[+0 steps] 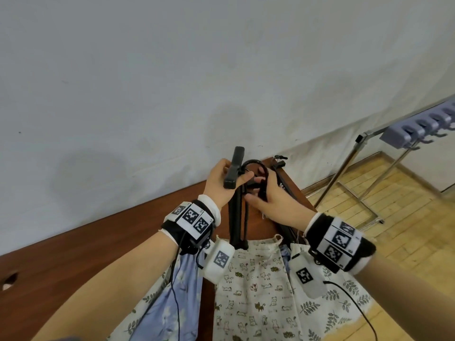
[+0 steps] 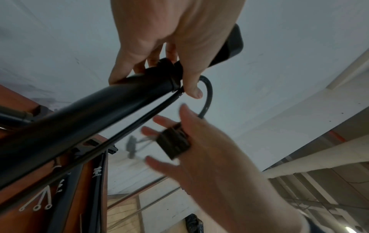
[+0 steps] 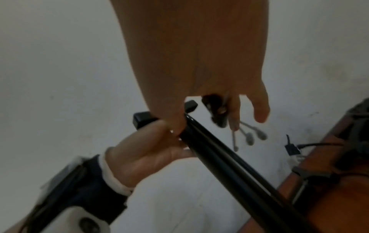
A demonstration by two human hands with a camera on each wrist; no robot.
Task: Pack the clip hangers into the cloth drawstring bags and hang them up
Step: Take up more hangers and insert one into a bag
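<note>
A black clip hanger [image 1: 237, 217] is held upright above the brown table, its lower end at the mouth of the cat-print drawstring bag [image 1: 256, 279]. My left hand [image 1: 226, 183] grips the hanger's top by one black clip [image 1: 234, 168], beside the curved hook [image 1: 253, 163]. In the left wrist view the hanger's bar [image 2: 89, 107] runs down from my left hand [image 2: 169, 63]. My right hand [image 1: 268, 195] pinches the hanger's other clip [image 2: 173, 145] between its fingers. The right wrist view shows the bar [image 3: 229, 165] and that clip [image 3: 217, 110], blurred.
A blue floral bag [image 1: 177, 291] lies left of the cat-print one, a leaf-print bag [image 1: 332, 303] right of it. More black hangers [image 1: 283, 183] lie on the table [image 1: 98, 254] by the wall. A metal rack with a grey hook rail [image 1: 418, 129] stands at the right.
</note>
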